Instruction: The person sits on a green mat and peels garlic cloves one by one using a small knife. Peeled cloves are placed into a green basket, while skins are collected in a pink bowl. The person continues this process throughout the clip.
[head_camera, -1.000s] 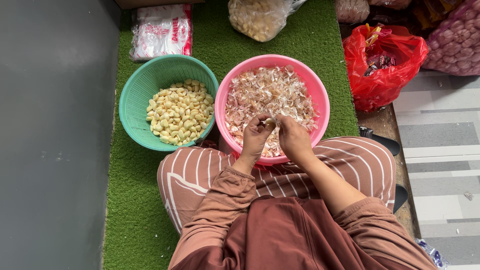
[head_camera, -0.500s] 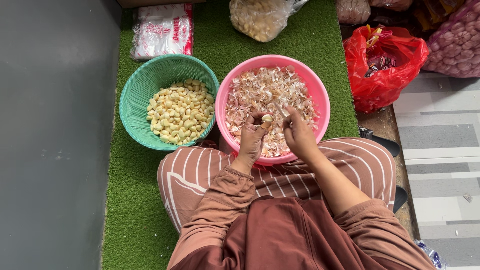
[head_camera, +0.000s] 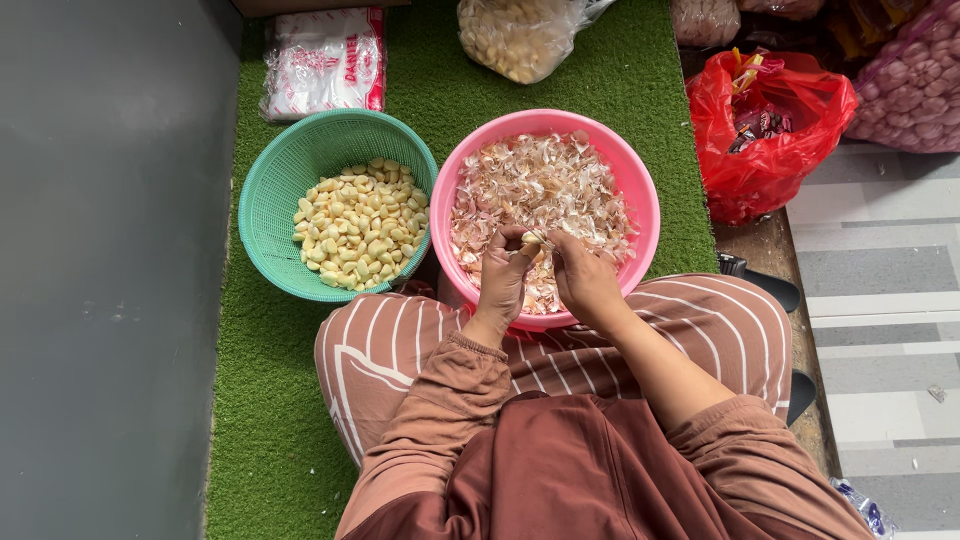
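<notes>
Foreground: brown sleeves and a striped lap, the person seated on green artificial turf (head_camera: 270, 420).
Hands: left hand (head_camera: 503, 280) and right hand (head_camera: 583, 280) meet over the near rim of the pink basin (head_camera: 640, 200).
Grip: fingertips of both hands pinched together on one small garlic clove (head_camera: 532, 240), held just above the heap.
Handling: the clove looks light, firm and small, its papery skin brittle; best nipped at the ends.
Basin: heaped with pale garlic skins (head_camera: 540, 185).
Beside it: teal basket (head_camera: 275, 190) holding peeled cloves (head_camera: 360, 220).
Farther back: clear bag of garlic (head_camera: 515, 35), white packet (head_camera: 325, 60), red plastic bag (head_camera: 765, 130).
</notes>
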